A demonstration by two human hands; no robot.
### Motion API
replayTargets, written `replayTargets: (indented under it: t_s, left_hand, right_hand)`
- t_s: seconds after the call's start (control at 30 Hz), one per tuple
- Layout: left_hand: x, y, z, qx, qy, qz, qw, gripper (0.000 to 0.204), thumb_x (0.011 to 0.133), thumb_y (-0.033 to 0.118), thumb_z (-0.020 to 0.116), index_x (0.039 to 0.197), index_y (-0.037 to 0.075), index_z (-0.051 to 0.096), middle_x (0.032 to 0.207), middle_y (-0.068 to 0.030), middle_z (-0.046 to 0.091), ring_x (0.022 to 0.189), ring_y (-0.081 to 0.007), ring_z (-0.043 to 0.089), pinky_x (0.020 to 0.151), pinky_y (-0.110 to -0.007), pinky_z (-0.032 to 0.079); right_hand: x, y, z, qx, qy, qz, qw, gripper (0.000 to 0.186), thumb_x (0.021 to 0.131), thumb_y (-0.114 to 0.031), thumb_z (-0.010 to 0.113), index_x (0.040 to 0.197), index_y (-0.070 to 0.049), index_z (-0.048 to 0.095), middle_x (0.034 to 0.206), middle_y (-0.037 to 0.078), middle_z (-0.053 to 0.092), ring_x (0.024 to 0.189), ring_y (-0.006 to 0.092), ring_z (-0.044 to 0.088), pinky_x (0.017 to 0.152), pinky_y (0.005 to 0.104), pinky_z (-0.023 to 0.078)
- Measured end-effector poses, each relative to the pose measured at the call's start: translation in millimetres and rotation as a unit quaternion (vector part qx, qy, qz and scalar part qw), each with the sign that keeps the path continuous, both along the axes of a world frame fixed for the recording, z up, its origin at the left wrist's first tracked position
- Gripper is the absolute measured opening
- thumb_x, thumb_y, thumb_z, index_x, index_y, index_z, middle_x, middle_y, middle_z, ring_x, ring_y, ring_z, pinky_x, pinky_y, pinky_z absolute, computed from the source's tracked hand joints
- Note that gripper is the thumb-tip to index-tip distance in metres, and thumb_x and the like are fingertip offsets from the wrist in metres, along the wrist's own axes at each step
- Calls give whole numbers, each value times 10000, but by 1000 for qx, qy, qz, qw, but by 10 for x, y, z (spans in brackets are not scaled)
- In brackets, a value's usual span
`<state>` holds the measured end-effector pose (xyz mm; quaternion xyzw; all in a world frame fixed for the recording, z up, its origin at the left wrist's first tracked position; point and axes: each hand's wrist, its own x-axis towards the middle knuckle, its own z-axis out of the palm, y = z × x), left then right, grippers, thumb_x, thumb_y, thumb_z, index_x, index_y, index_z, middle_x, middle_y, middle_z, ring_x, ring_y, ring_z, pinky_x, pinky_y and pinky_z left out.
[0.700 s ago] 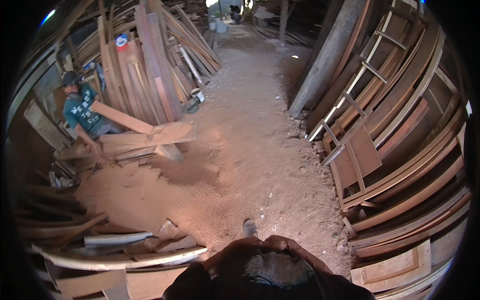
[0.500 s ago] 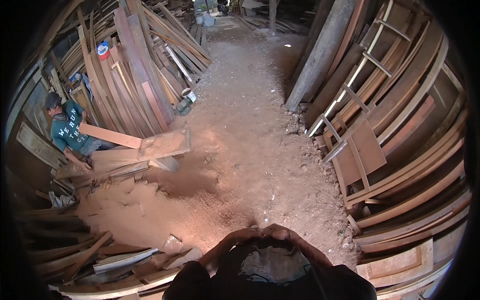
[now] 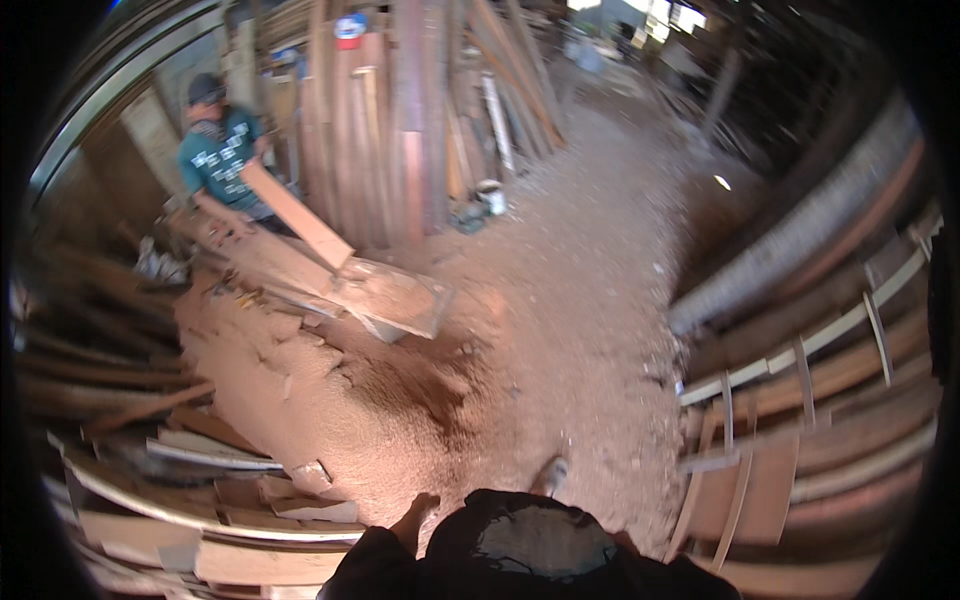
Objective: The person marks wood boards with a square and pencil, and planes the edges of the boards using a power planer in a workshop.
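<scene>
My left hand is low in front of me, just left of my dark shirt, above the sawdust-covered ground. It is small and blurred, so its fingers do not show clearly, and no object can be made out in it. Only a bit of skin of my right arm shows at the shirt's right side; the right hand itself is hidden. One of my feet pokes out ahead of my body on the dirt floor.
On the left, a person in a green shirt holds a reddish board over a low wooden bench. A sawdust heap lies before it. Planks lean behind; wooden frames and a thick post line the right.
My view has swung left, with blur. My hands, together before me earlier, have come apart: the left is lower at my side, the right is out of sight. A foot now shows.
</scene>
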<state>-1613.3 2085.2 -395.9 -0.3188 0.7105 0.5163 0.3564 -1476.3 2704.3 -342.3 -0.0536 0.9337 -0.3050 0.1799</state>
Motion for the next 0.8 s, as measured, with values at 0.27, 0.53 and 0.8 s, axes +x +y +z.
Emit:
replayTargets:
  t_s: [0.27, 0.53, 0.8]
  left_hand:
    - [-627, 1135, 270, 24, 31, -71, 997, 552, 853, 463, 745, 1121, -19, 717, 1097, -204, 729, 981, -354, 698, 777, -514, 574]
    - [-1814, 1265, 512, 79, 22, -97, 992, 537, 863, 462, 735, 1119, -9, 710, 1087, -197, 719, 978, -350, 691, 785, -516, 570]
    - [-3326, 410, 687, 134, 12, -142, 981, 522, 873, 461, 725, 1118, 2, 704, 1076, -191, 710, 976, -346, 683, 793, -519, 565]
  right_hand:
    - [-3117, 465, -116, -117, -400, -350, 839, 317, 902, -319, 699, 941, -5, 676, 720, 180, 662, 691, 333, 682, 567, 497, 471]
    - [-6561, -457, -76, -25, 17, 128, 991, 320, 922, -265, 685, 1042, 31, 692, 807, 186, 731, 712, 260, 715, 594, 416, 558]
    - [-6911, -2058, -160, -92, -235, 149, 956, 265, 986, -285, 605, 950, -58, 737, 934, 122, 765, 866, 351, 728, 749, 477, 567]
